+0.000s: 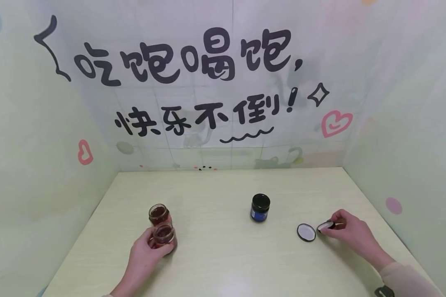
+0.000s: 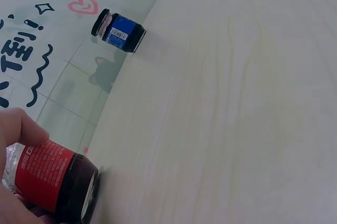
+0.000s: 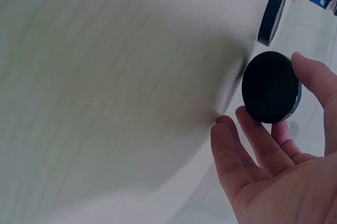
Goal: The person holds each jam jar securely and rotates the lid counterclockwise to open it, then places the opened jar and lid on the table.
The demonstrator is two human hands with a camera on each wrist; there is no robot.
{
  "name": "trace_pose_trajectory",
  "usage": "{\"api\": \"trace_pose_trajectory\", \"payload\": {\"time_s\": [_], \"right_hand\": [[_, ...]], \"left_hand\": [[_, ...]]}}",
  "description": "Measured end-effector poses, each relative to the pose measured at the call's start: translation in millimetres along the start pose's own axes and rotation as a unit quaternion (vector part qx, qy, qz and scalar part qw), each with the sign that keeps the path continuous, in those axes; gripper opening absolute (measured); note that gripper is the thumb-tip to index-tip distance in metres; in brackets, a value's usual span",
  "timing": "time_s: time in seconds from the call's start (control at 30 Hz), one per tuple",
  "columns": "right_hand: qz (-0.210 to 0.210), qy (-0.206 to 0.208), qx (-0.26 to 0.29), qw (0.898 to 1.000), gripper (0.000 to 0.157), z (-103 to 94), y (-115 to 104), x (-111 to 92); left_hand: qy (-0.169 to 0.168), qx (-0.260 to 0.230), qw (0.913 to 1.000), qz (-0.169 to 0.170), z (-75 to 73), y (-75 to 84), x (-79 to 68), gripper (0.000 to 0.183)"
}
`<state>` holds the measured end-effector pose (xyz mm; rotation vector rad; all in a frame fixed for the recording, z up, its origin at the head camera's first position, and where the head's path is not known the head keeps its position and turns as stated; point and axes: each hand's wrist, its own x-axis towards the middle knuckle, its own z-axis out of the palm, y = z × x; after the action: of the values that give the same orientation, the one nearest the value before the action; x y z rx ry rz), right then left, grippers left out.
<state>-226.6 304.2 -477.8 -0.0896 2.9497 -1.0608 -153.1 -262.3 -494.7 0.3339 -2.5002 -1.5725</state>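
My left hand (image 1: 148,249) grips an open glass jar (image 1: 164,234) with a red label and dark contents, at the left of the table. Right behind it stands a second open jar (image 1: 158,213) with dark contents. In the left wrist view the thumb and fingers wrap round the red-labelled jar (image 2: 45,176). On the right, my right hand (image 1: 351,233) pinches a black lid (image 1: 326,226) by its edge, tilted close over the table. In the right wrist view the black top of that lid (image 3: 271,87) faces the camera. Beside it another lid (image 1: 306,232) lies with its white inside up.
A blue-labelled jar (image 1: 259,208) with a black lid on it stands right of the table's middle. Fabric walls with black writing (image 1: 208,57) enclose the pale table (image 1: 223,264) at the back and both sides.
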Motion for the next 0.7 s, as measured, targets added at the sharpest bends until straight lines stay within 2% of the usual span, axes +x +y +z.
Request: {"api": "trace_pose_trajectory", "payload": {"time_s": [0.2, 0.7], "right_hand": [[-0.012, 0.013, -0.026, 1.0, 0.053, 1.2, 2.8, -0.8], [-0.058, 0.031, -0.109, 0.992, 0.064, 4.6, 7.4, -3.5]], "left_hand": [[0.001, -0.016, 0.9998, 0.008, -0.8, -0.4, -0.5, 0.063], [-0.01, -0.012, 0.9999, 0.008, -2.4, -4.8, -0.8, 0.064]]}}
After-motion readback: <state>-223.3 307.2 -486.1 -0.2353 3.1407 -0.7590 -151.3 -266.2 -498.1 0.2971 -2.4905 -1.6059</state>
